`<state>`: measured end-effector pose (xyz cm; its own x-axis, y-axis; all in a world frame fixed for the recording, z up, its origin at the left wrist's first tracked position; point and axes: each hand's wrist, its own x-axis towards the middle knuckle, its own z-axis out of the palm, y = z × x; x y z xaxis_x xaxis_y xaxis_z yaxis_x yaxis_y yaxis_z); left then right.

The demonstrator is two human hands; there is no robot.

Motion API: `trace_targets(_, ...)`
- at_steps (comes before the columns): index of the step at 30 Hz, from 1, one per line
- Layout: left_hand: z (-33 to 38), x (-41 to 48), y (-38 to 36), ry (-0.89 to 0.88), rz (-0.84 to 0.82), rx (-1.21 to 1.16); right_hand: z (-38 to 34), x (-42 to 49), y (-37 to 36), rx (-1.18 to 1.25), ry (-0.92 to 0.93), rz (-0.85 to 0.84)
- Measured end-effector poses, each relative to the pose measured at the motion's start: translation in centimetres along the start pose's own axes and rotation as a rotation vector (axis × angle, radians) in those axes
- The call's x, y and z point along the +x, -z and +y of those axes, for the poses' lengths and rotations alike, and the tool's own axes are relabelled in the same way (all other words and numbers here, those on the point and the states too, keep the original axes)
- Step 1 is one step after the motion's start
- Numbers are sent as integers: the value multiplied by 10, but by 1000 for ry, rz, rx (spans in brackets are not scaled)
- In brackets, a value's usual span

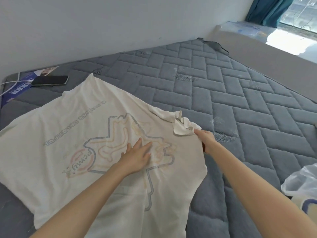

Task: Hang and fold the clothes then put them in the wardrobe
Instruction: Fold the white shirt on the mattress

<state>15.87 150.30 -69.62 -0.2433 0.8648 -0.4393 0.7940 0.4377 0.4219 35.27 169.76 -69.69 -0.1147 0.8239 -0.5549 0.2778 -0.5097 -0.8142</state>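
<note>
Left hand (137,156) is pressing flat, fingers spread, on the cream printed cotton T-shirt (82,145) lying on the grey quilted bed (223,93); right hand (206,139) is apparently pinching its crumpled right sleeve. Folding is barely beginning; no wardrobe is showing.

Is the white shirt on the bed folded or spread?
Mostly spread: the shirt lies flat, print showing; only the sleeve pinched by the right hand is bunched.

The white T-shirt (96,152) runs off the bottom edge, its print showing faint and mirrored, too blurred to read. The right hand (206,140) hides its fingertips under crumpled cloth. The plastic bag (301,182) is cut off at right.
</note>
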Motion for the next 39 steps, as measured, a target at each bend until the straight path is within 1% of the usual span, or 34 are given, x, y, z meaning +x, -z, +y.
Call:
trace_targets(2,0,9,0,-1,-22,15,2,9,1,-120,200,196)
trace_targets(4,0,17,0,-1,-45,44,4,17,0,-214,294,307)
trace_targets(7,-1,25,-3,16,-91,90,9,29,2,-249,258,418)
trace_targets(10,-1,28,-4,39,-115,124,10,39,7,-162,147,495)
trace_targets(12,3,29,-2,46,-117,128,-1,44,8,-43,49,468)
trace_targets(13,6,30,0,44,-118,142,-9,47,7,59,5,438)
trace_targets(15,12,33,6,38,-124,176,-26,48,5,344,-53,344)
trace_targets(17,15,35,11,46,-141,177,-44,47,3,594,-31,213)
trace_targets(19,14,36,15,47,-159,175,-60,50,4,676,24,137)
trace_targets(23,14,36,19,33,-169,175,-89,55,3,666,144,94)
trace_targets(28,13,34,20,19,-162,140,-99,33,-10,600,198,116)
trace_targets(31,11,33,22,15,-148,77,-87,9,-22,586,247,211)
trace_targets(34,9,33,24,9,-128,37,-46,-17,-40,332,271,336)
trace_targets(35,7,32,25,7,-117,27,-28,-26,-45,251,250,328)
trace_targets(37,5,31,23,-3,-100,16,6,-41,-50,52,203,246)
trace_targets(39,3,27,20,-15,-87,9,30,-50,-47,-177,237,228)
